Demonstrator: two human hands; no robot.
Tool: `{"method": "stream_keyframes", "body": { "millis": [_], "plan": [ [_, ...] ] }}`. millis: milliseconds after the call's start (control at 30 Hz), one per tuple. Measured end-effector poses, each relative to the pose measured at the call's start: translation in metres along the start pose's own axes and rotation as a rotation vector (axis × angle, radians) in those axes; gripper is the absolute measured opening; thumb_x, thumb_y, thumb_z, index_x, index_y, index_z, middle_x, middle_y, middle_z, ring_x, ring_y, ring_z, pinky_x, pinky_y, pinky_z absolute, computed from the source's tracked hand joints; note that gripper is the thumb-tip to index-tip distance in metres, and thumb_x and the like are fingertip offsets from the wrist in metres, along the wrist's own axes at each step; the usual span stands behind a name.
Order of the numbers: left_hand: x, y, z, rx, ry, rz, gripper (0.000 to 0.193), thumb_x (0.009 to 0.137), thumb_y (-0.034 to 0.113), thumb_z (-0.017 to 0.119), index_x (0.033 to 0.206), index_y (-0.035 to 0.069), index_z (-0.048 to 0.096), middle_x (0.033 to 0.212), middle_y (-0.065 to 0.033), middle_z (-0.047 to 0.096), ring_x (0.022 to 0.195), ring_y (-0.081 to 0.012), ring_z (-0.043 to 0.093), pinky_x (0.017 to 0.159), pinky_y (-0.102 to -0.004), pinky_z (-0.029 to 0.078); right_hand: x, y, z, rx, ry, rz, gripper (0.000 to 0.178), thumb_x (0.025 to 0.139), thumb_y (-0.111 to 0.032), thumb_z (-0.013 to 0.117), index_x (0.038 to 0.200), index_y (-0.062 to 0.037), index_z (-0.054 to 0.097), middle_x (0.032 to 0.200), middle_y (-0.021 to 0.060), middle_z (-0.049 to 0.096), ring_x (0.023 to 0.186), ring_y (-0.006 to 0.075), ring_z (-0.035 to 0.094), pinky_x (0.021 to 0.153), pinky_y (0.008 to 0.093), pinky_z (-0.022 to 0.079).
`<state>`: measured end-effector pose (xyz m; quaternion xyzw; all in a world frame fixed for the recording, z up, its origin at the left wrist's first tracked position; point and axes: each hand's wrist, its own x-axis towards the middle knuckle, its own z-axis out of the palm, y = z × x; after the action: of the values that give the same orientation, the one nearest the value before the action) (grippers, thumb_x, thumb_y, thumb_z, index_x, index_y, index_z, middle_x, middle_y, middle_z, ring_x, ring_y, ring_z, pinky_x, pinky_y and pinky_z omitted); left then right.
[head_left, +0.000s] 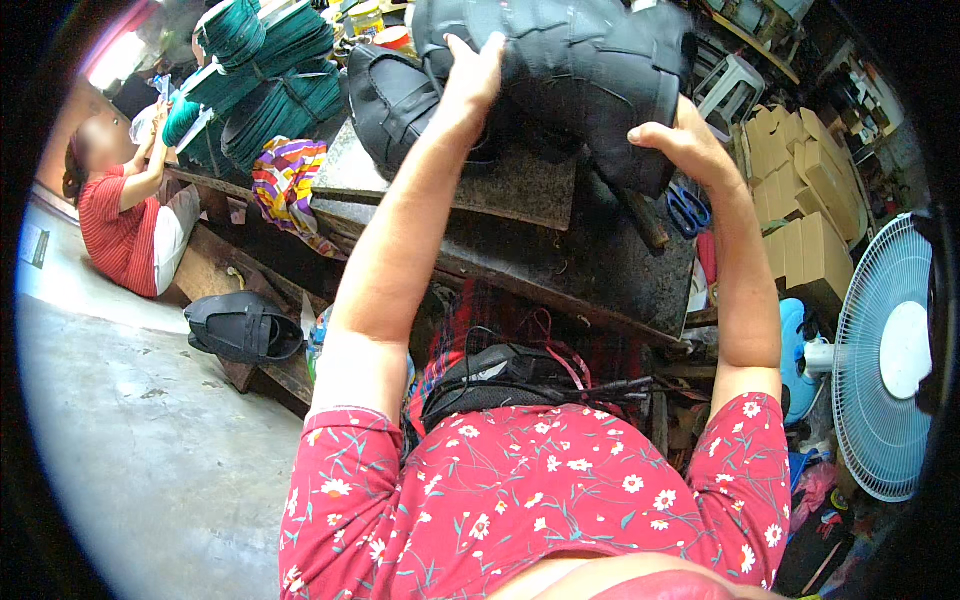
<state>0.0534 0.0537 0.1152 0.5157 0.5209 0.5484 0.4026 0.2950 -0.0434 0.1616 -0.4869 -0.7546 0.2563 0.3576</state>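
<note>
Both of my arms reach forward over a dark worktable [520, 195]. My left hand [472, 75] and my right hand [690, 148] grip a bundle of black shoe uppers [590, 80], nested together and held at the table's far side. The left thumb shows against the near side of the bundle, the right thumb at its right end; the other fingers are mostly hidden. Beside my left hand lies another black upper with a strap [392, 105]. Blue-handled scissors [688, 208] and a wooden handle [645, 220] lie near my right hand.
Bundled green pieces [275, 85] are piled at the back left, near a colourful cloth [288, 185]. A person in a striped red shirt [125, 225] sits at the left. One black upper [243, 328] rests on a low bench. Cardboard boxes [805, 185] and a fan [885, 360] stand at the right.
</note>
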Motion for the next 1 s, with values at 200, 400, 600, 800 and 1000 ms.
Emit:
{"method": "stream_keyframes", "body": {
  "millis": [200,400,600,800,1000],
  "plan": [
    [-0.023,-0.010,0.005,0.109,0.020,0.700,0.090,0.092,0.029,0.066,0.146,-0.011,0.006,0.082,-0.0254,0.067,0.092,-0.0400,0.067,0.087,-0.0439,0.050,-0.017,0.066,-0.015,0.563,0.108,0.239,0.067,0.072,-0.027,0.074,0.129,0.0028,0.054,0.110,0.0089,0.064,0.101,0.0217,0.062,0.092,0.0366,0.051],
    [-0.052,-0.026,-0.027,0.800,0.256,0.915,0.053,0.067,0.031,0.087,0.107,0.006,0.062,0.111,-0.0135,0.064,0.116,-0.0351,0.055,0.102,-0.0446,0.040,-0.023,0.100,-0.009,0.844,0.235,0.205,0.075,0.072,-0.027,0.073,0.137,0.0025,0.047,0.120,0.0119,0.061,0.108,0.0238,0.062,0.096,0.0393,0.051],
    [-0.041,-0.017,-0.029,0.676,-0.083,0.884,0.038,0.074,0.027,0.083,0.101,0.006,0.065,0.103,-0.0147,0.060,0.100,-0.0390,0.057,0.089,-0.0448,0.048,-0.020,0.083,-0.021,0.722,0.288,0.182,0.055,0.070,-0.024,0.072,0.118,0.0019,0.062,0.106,0.0108,0.066,0.096,0.0224,0.066,0.089,0.0363,0.053],
    [-0.037,0.000,-0.007,0.870,-0.123,0.879,0.054,0.067,0.028,0.087,0.111,0.009,0.064,0.113,-0.0170,0.054,0.104,-0.0378,0.056,0.091,-0.0447,0.051,-0.035,0.007,-0.076,0.197,0.244,0.219,0.036,0.074,-0.028,0.072,0.096,0.0003,0.074,0.090,0.0074,0.072,0.088,0.0172,0.067,0.085,0.0330,0.052],
    [-0.010,-0.038,-0.010,0.240,-0.178,0.519,0.072,0.063,0.025,0.090,0.121,0.002,0.057,0.113,-0.0194,0.063,0.106,-0.0346,0.063,0.096,-0.0403,0.051,0.005,-0.048,-0.061,-0.166,-0.049,-0.257,0.056,0.073,-0.035,0.073,0.110,0.0071,0.065,0.102,0.0143,0.072,0.092,0.0233,0.067,0.087,0.0379,0.051]
  ]
}}
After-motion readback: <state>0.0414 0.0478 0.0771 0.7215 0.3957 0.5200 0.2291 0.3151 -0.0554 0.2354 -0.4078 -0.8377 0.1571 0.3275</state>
